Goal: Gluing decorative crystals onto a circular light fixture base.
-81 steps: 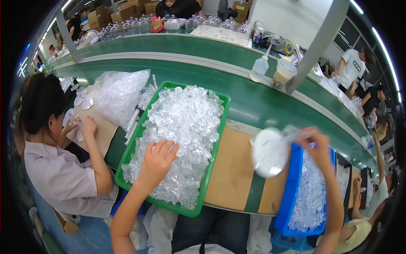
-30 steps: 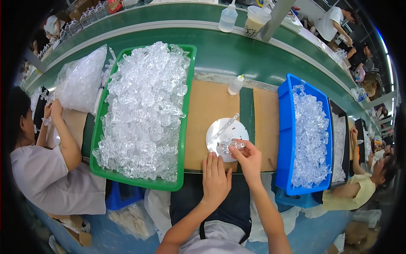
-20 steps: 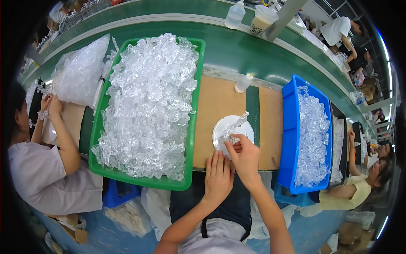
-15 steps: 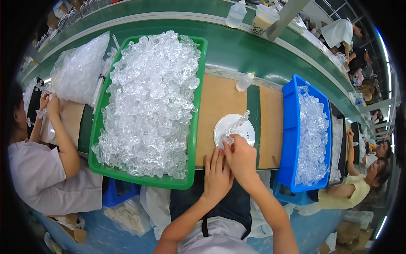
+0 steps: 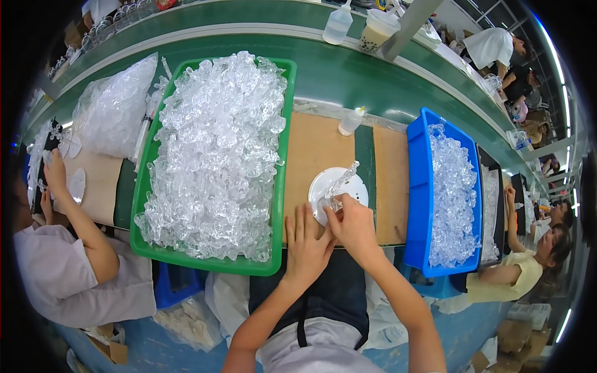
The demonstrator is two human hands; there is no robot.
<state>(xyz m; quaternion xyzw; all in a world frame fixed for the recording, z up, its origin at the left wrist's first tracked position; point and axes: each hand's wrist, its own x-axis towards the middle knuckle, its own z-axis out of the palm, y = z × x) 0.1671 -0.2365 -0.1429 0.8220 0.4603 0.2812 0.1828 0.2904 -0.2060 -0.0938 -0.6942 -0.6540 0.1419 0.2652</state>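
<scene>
Between the thumb and fingers of my right hand point(image 5: 354, 227) is a clear plastic piece with a long, knobbly stem point(image 5: 345, 179). The stem leans up and to the right over a round white disc point(image 5: 321, 184). Part of the piece is hidden behind my fingers. My left hand point(image 5: 305, 242) lies with its fingers stretched and apart at the near edge of the brown board point(image 5: 318, 137), just left of the disc. Its thumb is close to my right fingertips, and I see nothing held in it.
To the left stands a green tray point(image 5: 281, 205) heaped with clear plastic parts. A blue bin point(image 5: 420, 205) of similar parts is at the right. A small squeeze bottle point(image 5: 351, 122) stands beyond the disc. Co-workers sit on both sides; a plastic bag point(image 5: 115, 112) lies at far left.
My left hand has shifted slightly left and its fingers have spread. My right hand keeps its pinch on the clear piece. The co-worker at left has raised a hand toward the dark rack.
</scene>
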